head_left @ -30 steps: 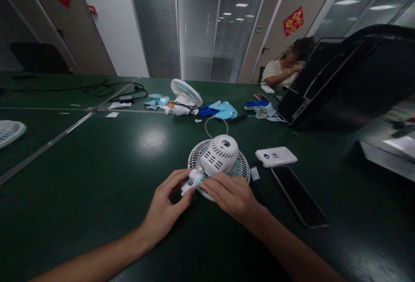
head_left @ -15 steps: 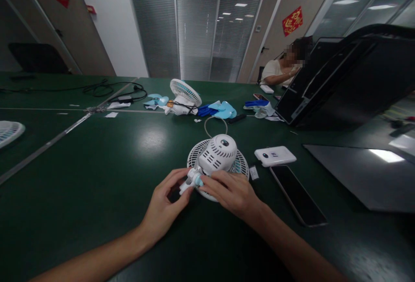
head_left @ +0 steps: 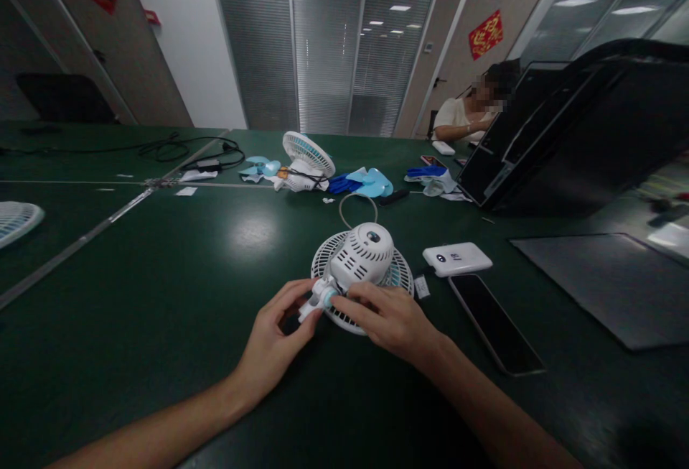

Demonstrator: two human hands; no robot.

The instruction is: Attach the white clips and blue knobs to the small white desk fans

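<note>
A small white fan [head_left: 362, 257] lies grille-down on the green table, its vented motor housing facing up. At its near left side a white clip [head_left: 311, 305] with a light blue knob [head_left: 328, 298] sticks out. My left hand [head_left: 277, 332] grips this clip between thumb and fingers. My right hand [head_left: 395, 318] rests over the near edge of the grille, its fingertips at the blue knob. Its thumb is hidden, so I cannot tell whether it pinches the knob or only presses on it.
Right of the fan lie a white handheld device [head_left: 460, 259], a dark phone [head_left: 495, 324] and a black panel [head_left: 597, 282]. Another fan [head_left: 306, 160], blue blades [head_left: 374, 182] and gloves [head_left: 430, 178] sit farther back. A person [head_left: 463, 113] sits across the table, beside a large black case [head_left: 581, 131].
My right fingertips have shifted slightly on the blue knob. The left hand's hold on the clip and the fan's position look the same.
</note>
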